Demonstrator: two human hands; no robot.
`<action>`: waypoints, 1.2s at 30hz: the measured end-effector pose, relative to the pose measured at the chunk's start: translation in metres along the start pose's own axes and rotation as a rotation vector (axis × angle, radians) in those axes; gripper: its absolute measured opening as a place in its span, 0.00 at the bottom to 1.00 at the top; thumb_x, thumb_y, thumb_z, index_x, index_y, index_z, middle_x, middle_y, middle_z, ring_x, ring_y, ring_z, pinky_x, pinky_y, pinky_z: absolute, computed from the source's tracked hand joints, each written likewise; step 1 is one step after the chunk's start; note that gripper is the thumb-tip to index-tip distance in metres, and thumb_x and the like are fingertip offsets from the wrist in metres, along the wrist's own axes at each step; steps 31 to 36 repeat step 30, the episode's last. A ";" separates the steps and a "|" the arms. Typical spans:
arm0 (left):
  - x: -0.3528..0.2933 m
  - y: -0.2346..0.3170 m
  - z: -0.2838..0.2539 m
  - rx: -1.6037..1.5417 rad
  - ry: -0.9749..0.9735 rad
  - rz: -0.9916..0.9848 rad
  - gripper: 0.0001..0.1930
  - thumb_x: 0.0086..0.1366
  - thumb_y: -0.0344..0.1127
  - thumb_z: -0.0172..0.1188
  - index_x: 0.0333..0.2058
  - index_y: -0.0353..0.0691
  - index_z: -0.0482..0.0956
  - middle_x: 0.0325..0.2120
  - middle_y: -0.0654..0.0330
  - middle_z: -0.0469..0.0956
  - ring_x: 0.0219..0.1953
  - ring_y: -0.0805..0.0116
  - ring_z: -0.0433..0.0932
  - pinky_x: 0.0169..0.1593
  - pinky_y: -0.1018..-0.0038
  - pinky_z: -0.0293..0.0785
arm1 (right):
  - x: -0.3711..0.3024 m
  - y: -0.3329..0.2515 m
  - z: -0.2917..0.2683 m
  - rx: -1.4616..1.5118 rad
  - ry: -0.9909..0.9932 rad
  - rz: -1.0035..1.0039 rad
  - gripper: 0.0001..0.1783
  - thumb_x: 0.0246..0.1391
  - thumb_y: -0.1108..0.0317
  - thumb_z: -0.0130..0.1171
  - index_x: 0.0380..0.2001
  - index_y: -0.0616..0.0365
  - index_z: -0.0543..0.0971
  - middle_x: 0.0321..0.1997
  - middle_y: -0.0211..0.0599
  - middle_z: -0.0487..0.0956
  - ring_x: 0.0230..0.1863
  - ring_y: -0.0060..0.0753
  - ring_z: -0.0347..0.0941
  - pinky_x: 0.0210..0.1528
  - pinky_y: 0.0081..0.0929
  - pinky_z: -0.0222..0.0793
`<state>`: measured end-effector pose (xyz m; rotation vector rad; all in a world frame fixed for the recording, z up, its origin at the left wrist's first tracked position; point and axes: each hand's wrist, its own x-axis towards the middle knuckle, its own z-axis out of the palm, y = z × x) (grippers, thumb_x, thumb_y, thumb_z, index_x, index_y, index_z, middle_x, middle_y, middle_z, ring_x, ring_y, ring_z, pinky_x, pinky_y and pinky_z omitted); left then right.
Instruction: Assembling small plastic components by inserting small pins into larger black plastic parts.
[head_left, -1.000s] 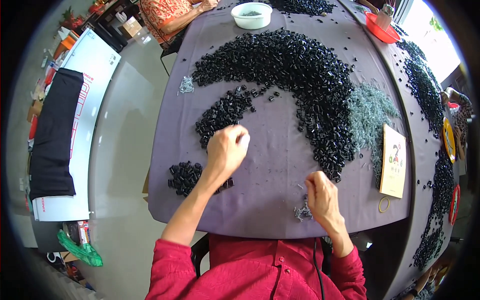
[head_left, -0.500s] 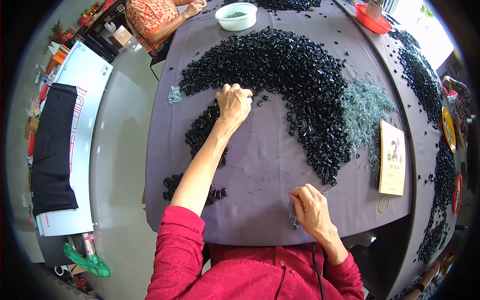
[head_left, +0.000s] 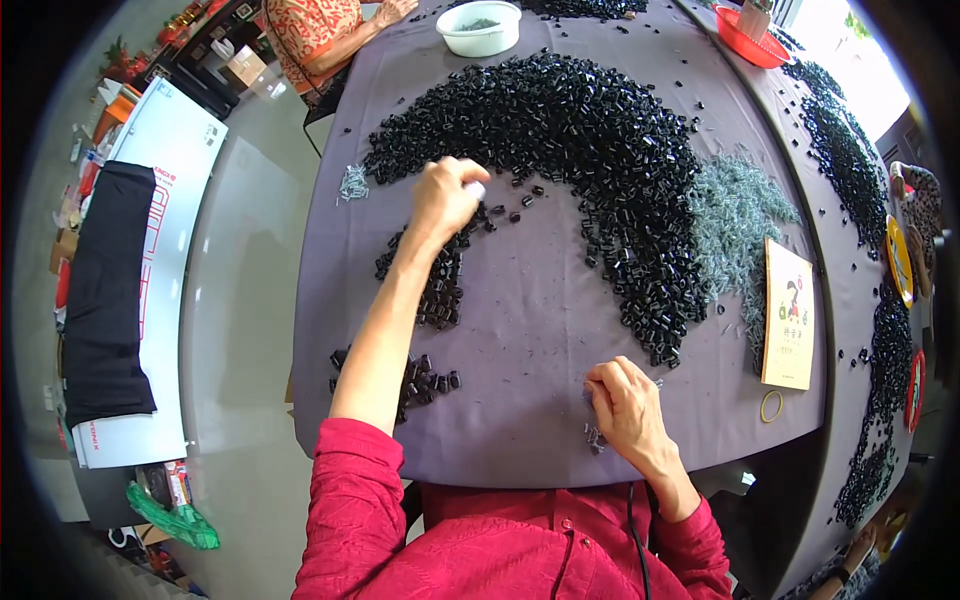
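Observation:
My left hand (head_left: 447, 197) is stretched forward over the table, at the inner edge of a large arc of small black plastic pieces (head_left: 540, 110). Its fingers are curled and their tips smeared by motion, so any hold is unclear. Beneath and beside its wrist lies a smaller heap of the black pieces (head_left: 440, 300). A few loose ones (head_left: 514, 216) are scattered just right of the hand. Near the table's front edge, my right hand (head_left: 628, 408) is closed in a pinch; what it holds is hidden. Small clear pins (head_left: 595, 438) lie beside it.
A pile of clear pins (head_left: 740, 215) borders the black arc on the right, by a yellow booklet (head_left: 788, 315) and a rubber band (head_left: 771, 406). Another black cluster (head_left: 428, 382) lies near my left forearm. A white tub (head_left: 480, 40) stands at the back, near another person's arm (head_left: 345, 50).
My left hand has moved left and slightly back from the arc, and loose black pieces now show to its right. My right hand stays pinched in nearly the same place.

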<state>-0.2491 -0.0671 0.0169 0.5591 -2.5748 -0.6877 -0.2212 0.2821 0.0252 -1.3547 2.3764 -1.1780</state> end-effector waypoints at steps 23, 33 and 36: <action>-0.016 -0.011 -0.021 -0.066 -0.164 -0.097 0.08 0.48 0.28 0.60 0.30 0.40 0.83 0.27 0.54 0.82 0.33 0.61 0.82 0.40 0.69 0.77 | 0.006 0.005 -0.001 -0.054 0.005 0.006 0.04 0.47 0.77 0.58 0.29 0.61 0.73 0.26 0.42 0.72 0.29 0.47 0.71 0.33 0.36 0.68; -0.017 0.002 -0.014 0.014 -0.273 -0.046 0.08 0.50 0.27 0.64 0.32 0.35 0.82 0.27 0.56 0.80 0.31 0.66 0.79 0.39 0.72 0.75 | 0.005 0.005 0.001 -0.068 -0.009 0.021 0.04 0.47 0.77 0.58 0.29 0.60 0.73 0.27 0.43 0.73 0.30 0.47 0.71 0.34 0.37 0.68; -0.017 0.002 -0.014 0.014 -0.273 -0.046 0.08 0.50 0.27 0.64 0.32 0.35 0.82 0.27 0.56 0.80 0.31 0.66 0.79 0.39 0.72 0.75 | 0.005 0.005 0.001 -0.068 -0.009 0.021 0.04 0.47 0.77 0.58 0.29 0.60 0.73 0.27 0.43 0.73 0.30 0.47 0.71 0.34 0.37 0.68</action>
